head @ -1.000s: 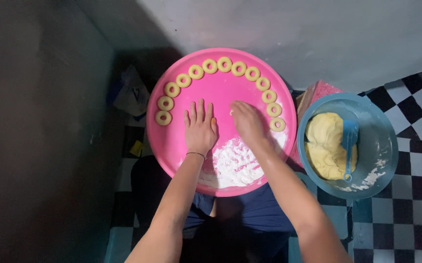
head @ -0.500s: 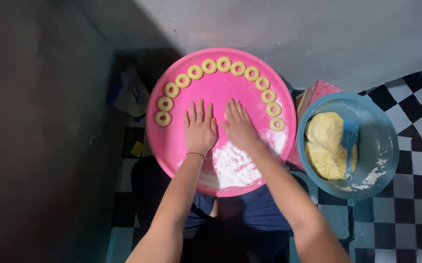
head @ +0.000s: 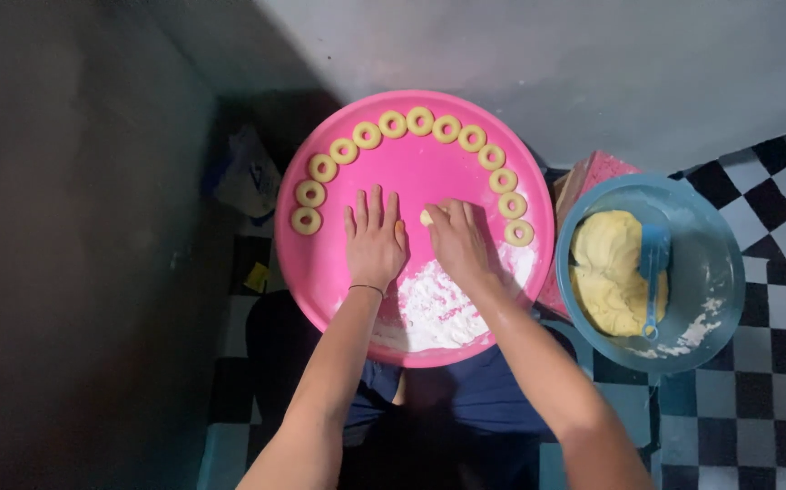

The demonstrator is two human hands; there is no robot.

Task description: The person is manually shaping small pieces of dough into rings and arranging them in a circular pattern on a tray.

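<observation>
A round pink tray (head: 329, 263) rests on my lap. Several pale dough rings (head: 419, 120) line its far rim in an arc. My left hand (head: 375, 240) lies flat on the tray with fingers spread. Beside it, my right hand (head: 458, 238) presses palm-down on a small piece of dough (head: 427, 218), whose end peeks out by the fingertips. A patch of white flour (head: 438, 308) covers the tray's near part, under my right wrist.
A blue bowl (head: 711, 272) on the right holds a lump of yellow dough (head: 606, 272), a blue scoop (head: 653, 263) and some flour. A pink box (head: 593, 177) sits behind it. The floor is black-and-white checkered tile (head: 774, 381). A grey wall (head: 593, 63) is ahead.
My right hand slid left across the tray toward my left hand, rolling the dough piece under it. My left hand stayed flat in place.
</observation>
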